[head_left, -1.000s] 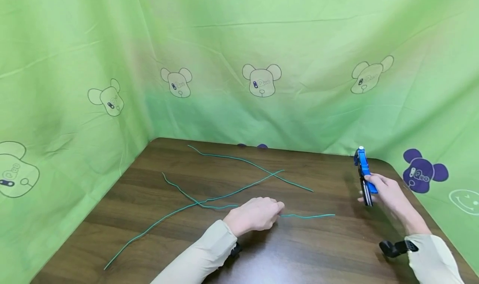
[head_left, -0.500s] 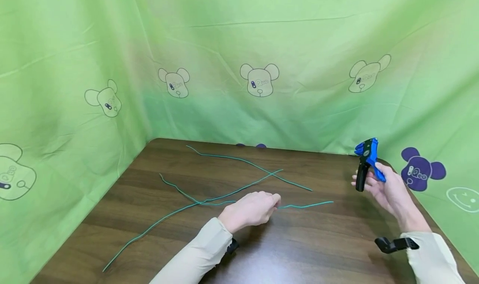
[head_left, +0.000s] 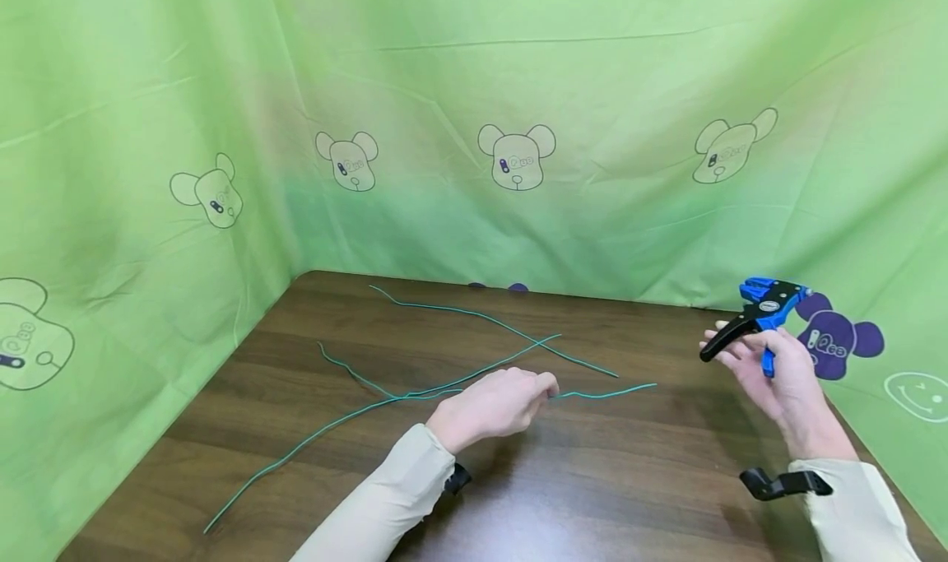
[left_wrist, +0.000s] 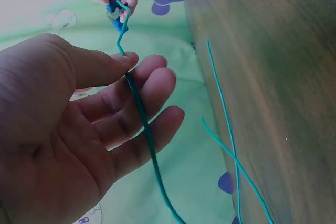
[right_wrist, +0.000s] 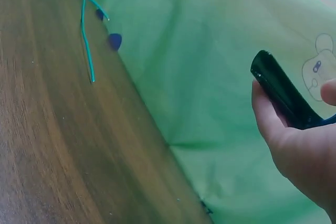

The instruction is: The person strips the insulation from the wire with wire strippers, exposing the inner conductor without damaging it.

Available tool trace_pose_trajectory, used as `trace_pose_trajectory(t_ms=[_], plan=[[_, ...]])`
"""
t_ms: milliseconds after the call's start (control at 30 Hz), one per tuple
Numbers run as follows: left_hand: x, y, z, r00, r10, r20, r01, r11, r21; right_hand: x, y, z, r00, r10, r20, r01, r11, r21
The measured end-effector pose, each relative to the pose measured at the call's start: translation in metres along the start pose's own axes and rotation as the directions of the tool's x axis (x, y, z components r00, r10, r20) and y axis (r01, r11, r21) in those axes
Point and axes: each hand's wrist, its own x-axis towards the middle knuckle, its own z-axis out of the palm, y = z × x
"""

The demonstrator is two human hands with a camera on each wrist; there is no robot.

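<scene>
My left hand (head_left: 492, 406) pinches a thin green wire (head_left: 611, 394) between thumb and forefinger over the middle of the table. In the left wrist view the wire's kinked end (left_wrist: 124, 38) sticks out past the fingertips, and its length runs down across the palm side of the other fingers. At the right, raised above the table, my right hand (head_left: 791, 373) holds a blue and black wire stripper (head_left: 770, 305) with its head tilted up. The right wrist view shows only one dark handle (right_wrist: 283, 93) against the fingers; the stripper's head is out of that view.
Two more green wires lie on the brown wooden table (head_left: 629, 480): a long one (head_left: 304, 444) running diagonally and another (head_left: 459, 310) behind, crossing its far end. The held wire crosses over the long one. A green printed curtain (head_left: 592, 68) hangs around the table.
The right hand has turned the wire stripper from nearly end-on to side view, its head swinging right. The left hand has risen slightly, lifting the pinched wire's right end.
</scene>
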Motion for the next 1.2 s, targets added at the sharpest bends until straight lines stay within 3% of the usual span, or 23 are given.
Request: trace_pose_trajectory(t_ms=[233,400,567,733,1067,1200], plan=[[-0.002,0.000,-0.007,0.999,-0.007,-0.046,0.003,0.997,-0.075,0.000,-0.001,0.013,0.998,-0.041,-0.037,0.042,0.999,0.019],[-0.003,-0.001,-0.008,0.995,0.019,-0.097,-0.026,0.997,-0.071,0.000,0.001,0.024,0.998,-0.055,-0.001,0.055,0.998,-0.011],[-0.004,-0.002,-0.007,0.990,0.052,-0.131,-0.058,0.997,-0.042,0.002,0.004,0.039,0.998,-0.030,0.062,0.036,0.994,-0.102],[-0.003,0.001,-0.008,0.987,0.042,-0.158,-0.046,0.999,-0.019,0.005,0.008,0.052,0.991,0.013,0.136,0.013,0.982,-0.190],[0.000,0.003,-0.012,0.978,0.007,-0.211,-0.039,0.988,-0.149,0.004,0.013,0.071,0.988,0.021,0.151,0.027,0.952,-0.306],[-0.002,0.000,-0.013,0.977,0.003,-0.211,-0.046,0.979,-0.198,0.005,0.017,0.079,0.983,0.020,0.183,0.059,0.910,-0.411]])
